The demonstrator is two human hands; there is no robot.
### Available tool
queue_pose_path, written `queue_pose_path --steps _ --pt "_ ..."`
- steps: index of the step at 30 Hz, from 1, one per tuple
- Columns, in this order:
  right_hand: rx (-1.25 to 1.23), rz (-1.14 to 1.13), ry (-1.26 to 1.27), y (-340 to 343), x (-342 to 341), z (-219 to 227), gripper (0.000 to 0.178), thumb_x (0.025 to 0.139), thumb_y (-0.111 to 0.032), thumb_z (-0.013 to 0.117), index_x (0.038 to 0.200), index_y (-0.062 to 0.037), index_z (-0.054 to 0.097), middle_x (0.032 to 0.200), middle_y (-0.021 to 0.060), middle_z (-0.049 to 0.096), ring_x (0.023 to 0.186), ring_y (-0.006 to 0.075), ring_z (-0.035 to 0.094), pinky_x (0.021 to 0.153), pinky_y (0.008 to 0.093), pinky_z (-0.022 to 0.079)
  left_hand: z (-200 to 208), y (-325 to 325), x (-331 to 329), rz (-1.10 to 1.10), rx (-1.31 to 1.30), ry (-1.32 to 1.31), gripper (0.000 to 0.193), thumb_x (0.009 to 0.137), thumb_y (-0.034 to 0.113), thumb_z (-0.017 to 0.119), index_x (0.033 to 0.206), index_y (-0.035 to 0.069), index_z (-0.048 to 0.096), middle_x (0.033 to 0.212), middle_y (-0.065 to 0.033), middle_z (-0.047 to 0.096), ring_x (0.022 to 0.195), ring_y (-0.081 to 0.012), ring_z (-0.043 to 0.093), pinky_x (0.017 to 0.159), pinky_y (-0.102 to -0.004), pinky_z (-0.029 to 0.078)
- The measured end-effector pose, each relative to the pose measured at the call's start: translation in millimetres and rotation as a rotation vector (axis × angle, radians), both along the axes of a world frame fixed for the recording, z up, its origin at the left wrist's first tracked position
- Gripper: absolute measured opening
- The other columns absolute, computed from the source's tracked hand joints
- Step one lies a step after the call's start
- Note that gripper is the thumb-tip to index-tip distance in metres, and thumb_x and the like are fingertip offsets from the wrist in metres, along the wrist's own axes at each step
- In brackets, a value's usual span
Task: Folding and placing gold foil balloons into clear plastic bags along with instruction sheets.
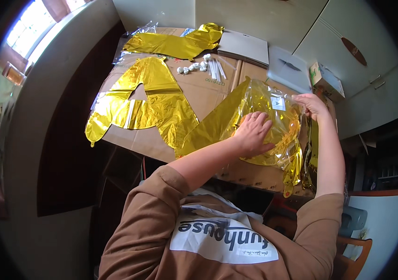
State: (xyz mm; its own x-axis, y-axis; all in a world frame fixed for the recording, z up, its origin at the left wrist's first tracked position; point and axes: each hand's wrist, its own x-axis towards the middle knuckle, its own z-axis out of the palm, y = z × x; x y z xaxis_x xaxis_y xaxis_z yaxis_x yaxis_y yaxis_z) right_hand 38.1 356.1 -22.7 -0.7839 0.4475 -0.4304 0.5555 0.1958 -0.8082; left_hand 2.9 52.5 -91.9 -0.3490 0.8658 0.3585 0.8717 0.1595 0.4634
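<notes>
A clear plastic bag [259,95] with a white label lies over crinkled gold foil on the right part of the table. My left hand [254,135] rests on the bag with its fingers spread. At the bag's upper right edge, my right hand [312,105] is closed in a pinch on the plastic. To the left lies a flat gold foil balloon [161,95] shaped like a letter A. More gold foil [210,133] stretches between it and the bag. Another uninflated gold foil balloon [171,44] lies at the far side.
Cardboard [203,93] covers the table. Several white straws [216,70] and small white bundles [193,68] lie near its middle. At the back are a flat white-topped object [243,45], a pale translucent sheet or lid [288,70] and a small box [327,81]. Pale cabinets stand behind.
</notes>
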Motion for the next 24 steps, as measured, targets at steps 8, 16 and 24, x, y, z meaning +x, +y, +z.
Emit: queue_pose_path --steps 8,16,24 --pt "0.478 0.241 0.014 -21 -8 15 0.021 0.078 -0.018 0.079 0.084 0.0004 0.07 0.075 0.0043 0.068 0.066 0.0116 0.058 0.063 0.0284 0.046 -3 2 -2 -0.023 0.061 -0.043 0.059 0.078 0.048 0.07 0.114 0.003 0.054 0.12 -0.0161 0.048 0.12 -0.0325 0.043 0.106 -0.0454 0.031" --pt "0.557 0.315 0.162 -35 10 66 0.026 0.087 -0.029 0.07 0.082 -0.0038 0.071 0.074 0.0026 0.067 0.066 0.0101 0.055 0.063 0.0294 0.045 5 -1 -4 -0.099 0.31 -0.068 0.035 0.075 0.028 0.076 0.1 0.007 0.063 0.116 -0.0132 0.056 0.115 -0.0337 0.049 0.1 -0.0444 0.039" --pt "-0.08 0.373 0.556 -100 57 152 0.02 0.095 -0.022 0.063 0.091 -0.0034 0.069 0.082 -0.0013 0.068 0.059 -0.0004 0.04 0.054 0.0158 0.032 39 -29 -36 0.264 0.682 -0.504 0.068 0.076 0.03 0.079 0.129 0.003 0.047 0.128 -0.0151 0.049 0.122 -0.0298 0.047 0.104 -0.0435 0.038"
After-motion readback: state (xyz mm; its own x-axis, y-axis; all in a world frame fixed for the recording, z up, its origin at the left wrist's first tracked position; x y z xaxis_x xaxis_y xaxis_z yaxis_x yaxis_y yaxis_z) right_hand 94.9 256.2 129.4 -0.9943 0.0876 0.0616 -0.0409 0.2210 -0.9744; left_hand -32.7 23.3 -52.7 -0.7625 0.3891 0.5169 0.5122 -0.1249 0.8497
